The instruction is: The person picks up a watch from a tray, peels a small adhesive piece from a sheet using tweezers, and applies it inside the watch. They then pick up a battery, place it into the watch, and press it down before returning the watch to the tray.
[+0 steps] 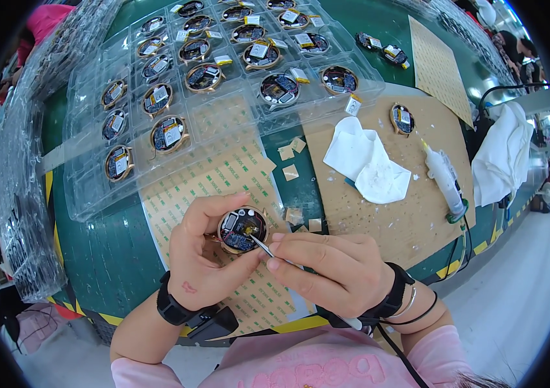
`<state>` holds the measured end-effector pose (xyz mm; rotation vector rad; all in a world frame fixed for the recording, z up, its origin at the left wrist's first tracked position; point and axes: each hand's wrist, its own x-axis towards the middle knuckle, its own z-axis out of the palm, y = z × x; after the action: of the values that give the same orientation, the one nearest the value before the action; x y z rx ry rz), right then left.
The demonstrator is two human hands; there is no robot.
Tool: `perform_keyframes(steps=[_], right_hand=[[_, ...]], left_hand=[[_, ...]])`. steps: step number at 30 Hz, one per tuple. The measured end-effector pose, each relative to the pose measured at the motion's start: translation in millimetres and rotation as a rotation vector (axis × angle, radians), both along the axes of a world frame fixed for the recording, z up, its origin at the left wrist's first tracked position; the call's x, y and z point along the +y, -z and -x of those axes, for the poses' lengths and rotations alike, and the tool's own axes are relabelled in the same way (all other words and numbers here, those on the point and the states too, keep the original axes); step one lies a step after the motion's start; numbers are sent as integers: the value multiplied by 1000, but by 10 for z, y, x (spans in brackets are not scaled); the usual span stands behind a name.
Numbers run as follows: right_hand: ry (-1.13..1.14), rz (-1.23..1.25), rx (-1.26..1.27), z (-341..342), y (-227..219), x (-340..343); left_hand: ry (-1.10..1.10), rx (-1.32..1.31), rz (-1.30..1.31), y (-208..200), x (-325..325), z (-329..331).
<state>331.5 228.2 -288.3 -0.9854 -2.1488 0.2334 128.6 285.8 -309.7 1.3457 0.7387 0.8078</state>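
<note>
My left hand [205, 262] is closed around the rim of a round watch case [231, 242], whose open side faces up. Inside it show a dark circuit board and small yellowish parts. Between the thumb and fingers of my right hand [333, 268] is a pair of slim metal tweezers [262, 246]. Their tip reaches into the case near its middle; whether they grip anything there is too small to tell. Below both hands lies a sheet of tan adhesive pieces [242, 168] with green print.
A clear plastic tray [87, 187] of several open watch cases fills the back left. To the right, a brown board [430, 220] bears white cloths [368, 161], one watch case [402, 119] and a glue syringe [443, 178]. Small tan squares [290, 172] lie between.
</note>
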Motion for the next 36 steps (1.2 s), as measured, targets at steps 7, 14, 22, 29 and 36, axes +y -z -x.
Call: perform_keyframes(steps=[7, 14, 22, 29, 36], right_hand=[[7, 6, 23, 18, 12, -11], [28, 27, 53, 37, 19, -7], [25, 124, 129, 50, 33, -8], [1, 51, 97, 51, 46, 9], [21, 3, 90, 105, 80, -9]], left_hand=[[-23, 10, 17, -16, -6, -5], [-25, 2, -38, 1, -10, 12], [-6, 13, -114, 45, -28, 59], [-24, -3, -109, 49, -31, 56], [-19, -25, -94, 40, -34, 64]])
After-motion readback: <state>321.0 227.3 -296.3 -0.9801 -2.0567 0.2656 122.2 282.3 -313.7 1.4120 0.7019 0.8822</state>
